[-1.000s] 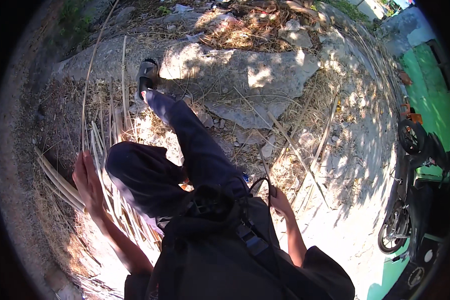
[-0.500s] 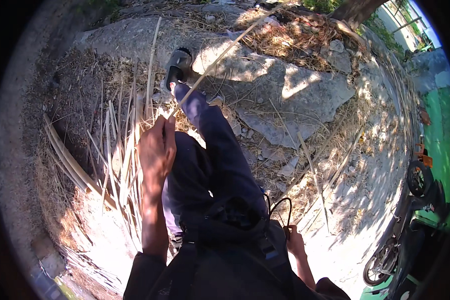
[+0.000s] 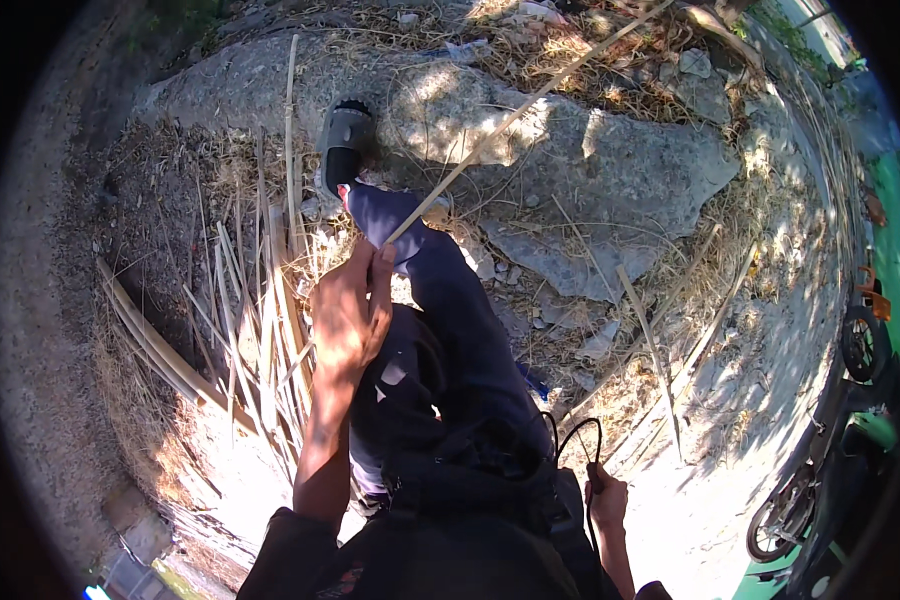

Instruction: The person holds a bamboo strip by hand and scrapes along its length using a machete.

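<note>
My left hand [image 3: 350, 305] is closed on the near end of a long, thin pale wooden strip [image 3: 510, 118]. The strip slants up and away to the right, over my bent leg and the large rock. Low on the right, beside my hip, my right hand [image 3: 607, 500] has its fingers curled around a small dark thing, too hidden to name. A black cord [image 3: 582, 425] loops close to that hand. Left of my left hand lies a bundle of similar pale strips [image 3: 282, 300], mostly pointing away from me.
A broad flat rock [image 3: 610, 190] lies ahead, with my shoe [image 3: 347, 135] against its left part. Thick curved stalks [image 3: 150, 335] lie at the left. Loose sticks [image 3: 652, 350] rest on the right ground. Parked motorcycles [image 3: 785, 510] stand at the far right.
My left hand has moved to the right with the strip, whose far end also shifts right. My right hand, still low by my hip, shows more fully now.
</note>
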Available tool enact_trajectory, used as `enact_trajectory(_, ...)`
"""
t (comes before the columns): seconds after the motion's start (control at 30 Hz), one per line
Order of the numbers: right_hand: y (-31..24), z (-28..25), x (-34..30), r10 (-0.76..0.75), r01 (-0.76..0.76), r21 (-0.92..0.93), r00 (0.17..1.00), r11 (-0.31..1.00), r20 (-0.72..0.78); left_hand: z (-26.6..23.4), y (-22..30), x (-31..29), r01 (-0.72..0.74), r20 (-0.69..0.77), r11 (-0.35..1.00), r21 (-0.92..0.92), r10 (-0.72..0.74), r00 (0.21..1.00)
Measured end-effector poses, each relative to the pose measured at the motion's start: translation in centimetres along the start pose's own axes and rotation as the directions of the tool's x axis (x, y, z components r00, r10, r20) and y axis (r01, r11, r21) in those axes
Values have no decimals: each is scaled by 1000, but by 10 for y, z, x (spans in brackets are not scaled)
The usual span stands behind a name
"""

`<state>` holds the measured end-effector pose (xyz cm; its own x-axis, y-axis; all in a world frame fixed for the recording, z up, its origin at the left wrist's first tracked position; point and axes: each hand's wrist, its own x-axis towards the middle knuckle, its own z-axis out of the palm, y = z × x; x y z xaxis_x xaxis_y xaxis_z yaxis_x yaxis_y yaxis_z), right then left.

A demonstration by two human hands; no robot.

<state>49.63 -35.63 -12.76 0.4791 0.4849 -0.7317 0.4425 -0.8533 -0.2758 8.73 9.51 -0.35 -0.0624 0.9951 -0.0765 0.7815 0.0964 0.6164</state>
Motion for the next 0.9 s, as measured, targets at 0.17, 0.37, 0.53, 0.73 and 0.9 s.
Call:
enact_trajectory(0.17,-86,-31,-10,-12,34,-310,997,950,72,6,-9,22,-29,-22,995,92,31,999)
enact_trajectory(0.37,-22,-2,19,-164,168,-94,985,981,47,22,-30,47,-128,-217,983,131,154,964)
enact_trajectory(0.53,-35,-32,-4,-228,229,-275,973,934,36,-2,-27,28,-219,-399,959,179,274,875)
enact_trajectory(0.73,-9,-74,9,-360,353,280,932,893,-27,-83,6,-94,-255,-330,965,70,263,907)
enact_trajectory(0.9,0,-29,38,-444,259,895,893,364,-77,-121,52,-203,-128,10,909,-397,144,989)
